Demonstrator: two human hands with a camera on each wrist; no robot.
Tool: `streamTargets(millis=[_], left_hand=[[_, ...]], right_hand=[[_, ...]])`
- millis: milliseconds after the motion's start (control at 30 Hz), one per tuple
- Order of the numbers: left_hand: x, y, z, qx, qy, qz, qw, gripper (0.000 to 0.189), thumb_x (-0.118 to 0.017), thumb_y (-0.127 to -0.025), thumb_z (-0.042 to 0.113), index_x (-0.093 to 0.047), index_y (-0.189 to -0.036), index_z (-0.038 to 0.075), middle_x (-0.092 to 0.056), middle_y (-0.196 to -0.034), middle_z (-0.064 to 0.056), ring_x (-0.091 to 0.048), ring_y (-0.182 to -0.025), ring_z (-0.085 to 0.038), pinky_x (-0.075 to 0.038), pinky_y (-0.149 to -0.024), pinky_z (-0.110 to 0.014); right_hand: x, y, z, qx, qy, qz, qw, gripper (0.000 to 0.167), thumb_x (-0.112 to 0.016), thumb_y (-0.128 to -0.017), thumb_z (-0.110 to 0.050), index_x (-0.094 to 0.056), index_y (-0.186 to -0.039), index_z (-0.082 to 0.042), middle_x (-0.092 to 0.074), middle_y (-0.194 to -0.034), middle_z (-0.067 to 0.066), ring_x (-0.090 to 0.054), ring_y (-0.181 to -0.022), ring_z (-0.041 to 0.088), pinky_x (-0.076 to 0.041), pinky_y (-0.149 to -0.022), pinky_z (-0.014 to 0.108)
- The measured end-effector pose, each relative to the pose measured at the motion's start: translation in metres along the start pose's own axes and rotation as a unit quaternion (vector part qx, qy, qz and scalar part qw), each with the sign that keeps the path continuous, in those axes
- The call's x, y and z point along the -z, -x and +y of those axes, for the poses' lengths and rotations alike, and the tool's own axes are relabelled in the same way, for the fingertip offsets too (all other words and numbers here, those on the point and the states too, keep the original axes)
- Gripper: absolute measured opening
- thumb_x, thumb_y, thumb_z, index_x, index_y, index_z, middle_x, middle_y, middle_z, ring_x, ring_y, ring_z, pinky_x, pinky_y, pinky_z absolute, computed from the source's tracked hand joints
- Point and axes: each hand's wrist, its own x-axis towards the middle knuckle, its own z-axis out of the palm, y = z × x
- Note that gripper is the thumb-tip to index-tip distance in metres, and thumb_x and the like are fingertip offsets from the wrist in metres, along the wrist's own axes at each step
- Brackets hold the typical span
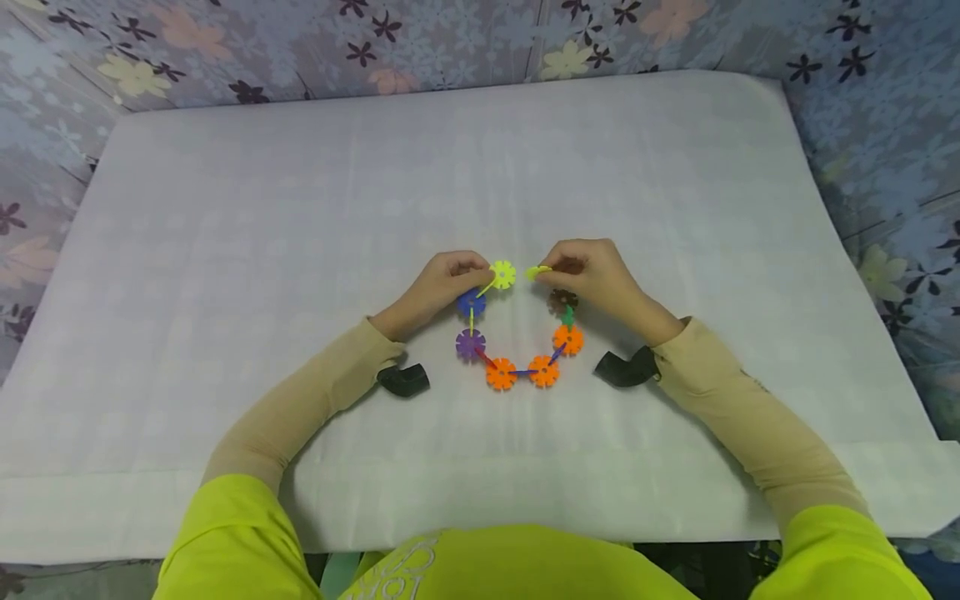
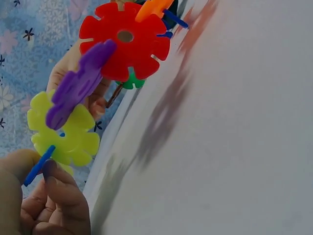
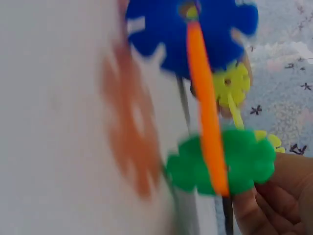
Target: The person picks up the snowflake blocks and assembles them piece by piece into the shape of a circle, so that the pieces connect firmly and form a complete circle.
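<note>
A chain of notched, flower-shaped plastic discs hangs in an open loop between my two hands. My left hand [image 1: 450,277] pinches its left end, by a yellow-green disc [image 1: 503,275] and just above a blue disc [image 1: 471,302]. The right hand [image 1: 597,271] holds a yellow disc [image 1: 537,272] between thumb and fingers at the other end, above a brown disc [image 1: 562,301]. A gap separates the two ends. Purple [image 1: 470,345], orange [image 1: 501,374] and other discs make up the lower curve. In the right wrist view, a green disc [image 3: 225,161] is close to the right fingers.
A white cloth covers the table [image 1: 300,192]. Black curved pieces [image 1: 405,381] are attached at both wrists. Flower-patterned fabric [image 1: 450,42] surrounds the table at the back and sides. Shadows of the discs fall on the cloth.
</note>
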Motion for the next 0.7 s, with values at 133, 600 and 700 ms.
streamTargets(millis=[133, 600, 700], left_hand=[[-0.002, 0.001, 0.0, -0.003, 0.005, 0.001, 1.0, 0.015, -0.058, -0.087, 0.011, -0.062, -0.091, -0.002, -0.059, -0.075, -0.006, -0.046, -0.062, -0.013, -0.039, -0.068, -0.027], [-0.005, 0.0, -0.002, 0.005, 0.02, 0.022, 0.9996, 0.018, -0.059, -0.087, 0.009, -0.062, -0.095, -0.007, -0.062, -0.086, -0.007, -0.054, -0.08, -0.016, -0.042, -0.076, -0.029], [-0.004, 0.0, -0.001, 0.006, 0.014, 0.015, 0.9998, 0.018, -0.058, -0.087, 0.009, -0.062, -0.095, -0.007, -0.063, -0.085, -0.008, -0.055, -0.077, -0.016, -0.043, -0.075, -0.029]], right_hand=[[-0.01, 0.0, 0.002, 0.045, -0.013, 0.018, 0.9987, 0.007, -0.07, -0.072, 0.006, -0.066, -0.076, 0.001, -0.064, -0.072, 0.009, -0.057, -0.052, 0.018, -0.046, -0.052, 0.023], [-0.012, 0.002, 0.006, 0.062, 0.038, 0.052, 0.996, 0.005, -0.071, -0.074, 0.001, -0.068, -0.075, -0.003, -0.062, -0.071, 0.002, -0.054, -0.059, 0.011, -0.044, -0.058, 0.023], [-0.012, 0.002, 0.006, 0.062, 0.042, 0.053, 0.9958, 0.005, -0.07, -0.074, 0.001, -0.068, -0.074, -0.003, -0.063, -0.071, 0.003, -0.054, -0.059, 0.012, -0.044, -0.058, 0.023]])
